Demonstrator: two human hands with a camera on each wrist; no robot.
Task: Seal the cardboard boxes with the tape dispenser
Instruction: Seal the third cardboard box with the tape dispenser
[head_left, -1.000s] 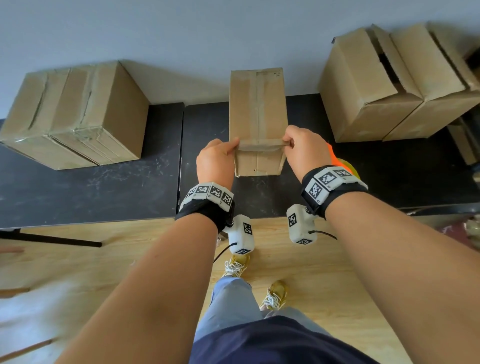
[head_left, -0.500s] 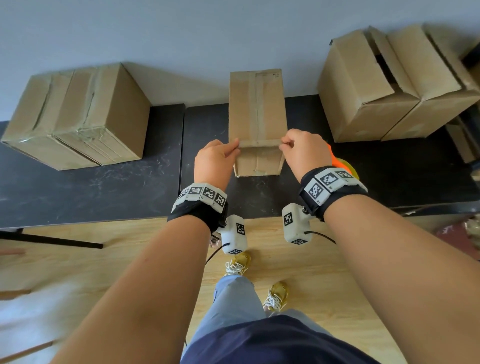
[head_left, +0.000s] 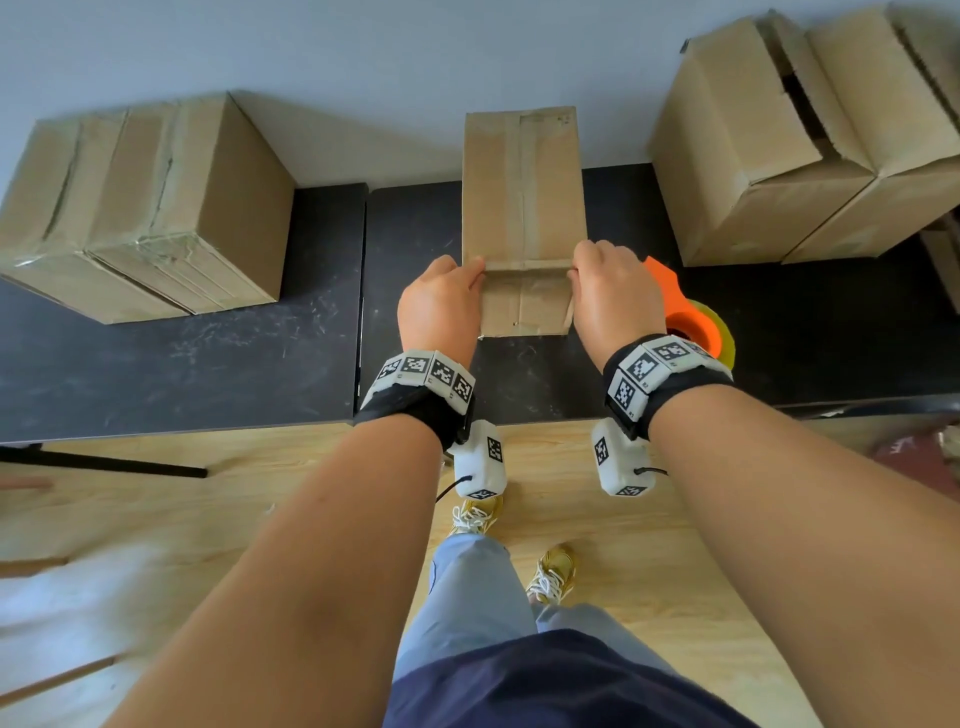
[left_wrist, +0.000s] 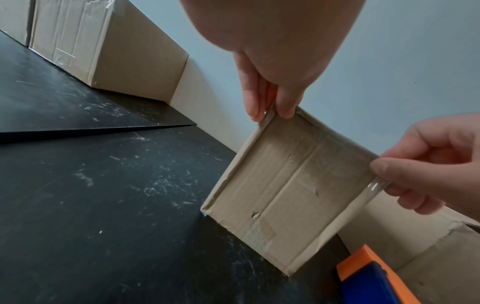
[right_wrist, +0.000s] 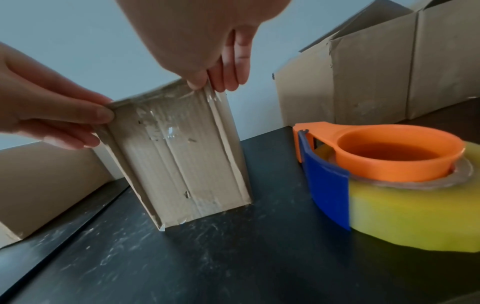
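Note:
A narrow cardboard box stands in the middle of the black table, with tape down its top seam. A strip of clear tape runs across its near top edge. My left hand pinches the left near corner between thumb and fingers. My right hand pinches the right near corner over the tape end. The orange tape dispenser with a blue guard and a yellow roll lies flat on the table just right of the box, partly hidden behind my right wrist.
A large taped box sits at the left against the wall. Two bigger boxes stand at the right, with a gap between the top flaps. The table's front edge runs just under my wrists, with wooden floor below.
The tape strip across the near top edge looks flatter against the box than a second ago. Both hands keep their pinch at the corners and have barely moved.

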